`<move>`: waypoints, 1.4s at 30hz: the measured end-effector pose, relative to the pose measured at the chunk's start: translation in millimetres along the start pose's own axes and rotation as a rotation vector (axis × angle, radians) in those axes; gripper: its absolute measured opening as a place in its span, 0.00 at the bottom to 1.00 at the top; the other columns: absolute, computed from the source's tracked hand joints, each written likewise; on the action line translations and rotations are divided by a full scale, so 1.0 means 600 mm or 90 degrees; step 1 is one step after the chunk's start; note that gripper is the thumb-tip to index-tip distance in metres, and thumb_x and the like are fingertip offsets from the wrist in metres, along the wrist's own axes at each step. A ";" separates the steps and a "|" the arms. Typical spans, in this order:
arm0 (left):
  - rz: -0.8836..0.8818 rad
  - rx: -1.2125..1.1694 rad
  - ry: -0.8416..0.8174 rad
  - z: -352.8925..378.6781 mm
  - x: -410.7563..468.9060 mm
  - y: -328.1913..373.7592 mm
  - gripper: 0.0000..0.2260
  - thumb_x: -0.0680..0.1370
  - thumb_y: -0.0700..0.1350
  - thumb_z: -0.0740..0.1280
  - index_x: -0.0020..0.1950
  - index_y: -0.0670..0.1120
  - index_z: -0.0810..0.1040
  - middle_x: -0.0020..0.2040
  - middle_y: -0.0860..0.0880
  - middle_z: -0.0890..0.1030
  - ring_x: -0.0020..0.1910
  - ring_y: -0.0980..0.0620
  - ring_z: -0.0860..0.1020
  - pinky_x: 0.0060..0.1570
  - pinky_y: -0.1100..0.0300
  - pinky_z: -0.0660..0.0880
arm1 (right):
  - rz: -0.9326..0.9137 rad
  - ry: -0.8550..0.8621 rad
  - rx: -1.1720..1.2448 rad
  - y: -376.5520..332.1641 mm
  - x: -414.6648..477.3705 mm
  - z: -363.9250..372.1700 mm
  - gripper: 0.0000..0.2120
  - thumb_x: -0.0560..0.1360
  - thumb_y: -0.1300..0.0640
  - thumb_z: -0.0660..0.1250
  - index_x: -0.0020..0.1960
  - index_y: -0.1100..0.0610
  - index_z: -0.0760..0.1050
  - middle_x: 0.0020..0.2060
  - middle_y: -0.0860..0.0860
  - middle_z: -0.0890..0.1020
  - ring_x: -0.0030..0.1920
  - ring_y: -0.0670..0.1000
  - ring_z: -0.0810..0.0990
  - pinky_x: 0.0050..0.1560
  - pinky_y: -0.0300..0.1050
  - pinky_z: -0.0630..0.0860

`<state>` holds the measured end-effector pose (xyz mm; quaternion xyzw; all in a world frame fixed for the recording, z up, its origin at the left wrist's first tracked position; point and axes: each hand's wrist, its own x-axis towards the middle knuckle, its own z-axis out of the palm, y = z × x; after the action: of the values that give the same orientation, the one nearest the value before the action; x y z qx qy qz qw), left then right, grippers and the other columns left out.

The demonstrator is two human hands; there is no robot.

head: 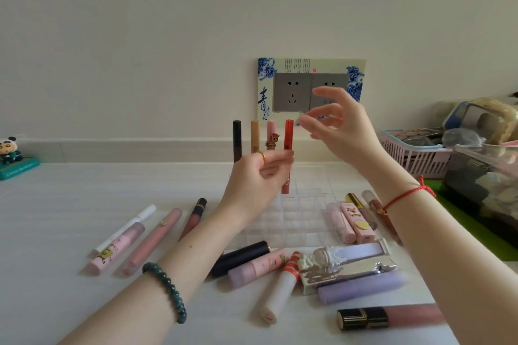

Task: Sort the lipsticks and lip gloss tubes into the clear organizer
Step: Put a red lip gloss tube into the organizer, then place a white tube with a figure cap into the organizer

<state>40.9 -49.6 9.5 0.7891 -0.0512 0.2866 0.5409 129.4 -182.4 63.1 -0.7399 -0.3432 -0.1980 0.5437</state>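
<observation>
Left hand [259,176]: raised over the back of the organizer, fingers curled, fingertips pinching the red translucent lip gloss tube [288,134] at mid-height; gold ring [262,154] on 1 finger, dark green bead bracelet [165,290] on the wrist.
Right hand [346,131]: in the air, up and to the right of the red tube, fingers spread and loosely bent, holding nothing; red string bracelet [403,196] on the wrist.
Clear acrylic grid organizer [297,221]: on the white tabletop [56,218], centre, near the wall.
Back row of organizer: 4 tubes upright, left to right: dark brown tube [237,140], tan tube [255,136], pink tube with a cartoon unicorn [271,136], then the red tube.
Loose, left of organizer: slim white tube [126,227], pink tube with a yellow cartoon [117,249], long pink gloss tube [154,241], rose tube with a dark cap [193,218], all lying flat.
Loose, front: black cylindrical lipstick [241,258], lilac-and-pink tube [258,267], white tube with a red-striped cap [280,286], ornate silver case [350,262], lilac tube [361,288], pink tube with a black-and-gold cap [386,316].
Loose, right: 2 pink lipsticks [356,224] side by side, touching.
Surroundings: grey double wall socket in a blue-and-white frame [308,89]; panda figurine [11,154] far left; pink slatted basket [414,157] at right.
</observation>
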 end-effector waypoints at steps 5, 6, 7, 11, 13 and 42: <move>0.045 -0.032 -0.065 0.008 -0.017 0.031 0.09 0.75 0.43 0.66 0.54 0.51 0.79 0.51 0.57 0.82 0.52 0.62 0.79 0.54 0.69 0.74 | -0.044 0.012 0.008 -0.041 -0.019 -0.039 0.21 0.69 0.51 0.71 0.60 0.48 0.69 0.42 0.45 0.82 0.41 0.44 0.82 0.49 0.49 0.80; 0.056 -0.017 -0.085 0.010 -0.025 0.034 0.09 0.75 0.43 0.66 0.54 0.52 0.79 0.50 0.58 0.82 0.52 0.63 0.79 0.55 0.68 0.74 | -0.056 -0.001 -0.018 -0.046 -0.028 -0.047 0.21 0.69 0.50 0.70 0.60 0.47 0.69 0.42 0.44 0.82 0.40 0.42 0.82 0.48 0.46 0.80; 0.070 0.004 -0.104 0.011 -0.033 0.037 0.09 0.75 0.43 0.66 0.53 0.54 0.79 0.50 0.59 0.82 0.52 0.64 0.78 0.54 0.69 0.73 | -0.063 -0.020 -0.051 -0.049 -0.038 -0.056 0.20 0.69 0.49 0.69 0.60 0.46 0.69 0.42 0.43 0.82 0.39 0.40 0.81 0.47 0.42 0.79; 0.100 0.110 -0.182 0.006 -0.063 0.040 0.11 0.74 0.45 0.67 0.52 0.58 0.78 0.50 0.65 0.80 0.54 0.70 0.75 0.54 0.76 0.67 | -0.036 -0.100 -0.140 -0.050 -0.079 -0.093 0.21 0.67 0.45 0.67 0.59 0.43 0.69 0.43 0.42 0.81 0.43 0.37 0.80 0.45 0.34 0.77; 0.088 0.158 -0.212 0.002 -0.077 0.037 0.11 0.74 0.46 0.67 0.52 0.61 0.77 0.50 0.67 0.79 0.55 0.74 0.71 0.52 0.83 0.61 | -0.023 -0.136 -0.177 -0.045 -0.102 -0.106 0.22 0.67 0.47 0.68 0.60 0.45 0.69 0.44 0.43 0.80 0.44 0.37 0.80 0.43 0.32 0.78; 0.091 0.314 -0.217 0.006 -0.146 -0.004 0.13 0.74 0.46 0.67 0.57 0.57 0.78 0.48 0.70 0.75 0.50 0.79 0.69 0.50 0.83 0.62 | -0.026 -0.305 -0.275 0.020 -0.244 -0.088 0.17 0.71 0.51 0.69 0.59 0.42 0.72 0.43 0.28 0.69 0.46 0.25 0.69 0.44 0.18 0.66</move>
<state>-29.6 -71.9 -37.6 0.9278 -0.1253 0.1909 0.2951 41.8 -276.7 -25.0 -0.8567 -0.4262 -0.0975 0.2737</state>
